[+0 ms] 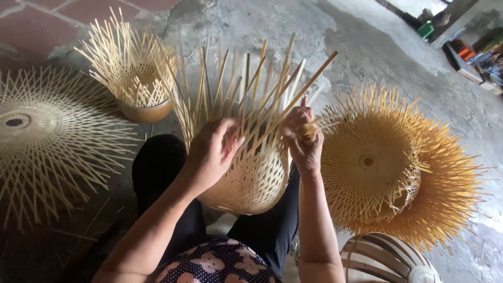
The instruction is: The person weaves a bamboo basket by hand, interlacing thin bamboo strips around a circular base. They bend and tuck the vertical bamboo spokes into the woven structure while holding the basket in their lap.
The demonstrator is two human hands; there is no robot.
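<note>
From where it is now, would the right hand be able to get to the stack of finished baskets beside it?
Probably yes: the right hand grips strips right next to the stack, with nothing between.

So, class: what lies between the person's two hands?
In the head view, upright pale bamboo strips of the half-woven basket stand between the left hand and right hand.

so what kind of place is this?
Likely a home basket-weaving workshop: cracked concrete floor, unfinished bamboo baskets stacked around, and a half-woven basket on the person's lap.
</note>
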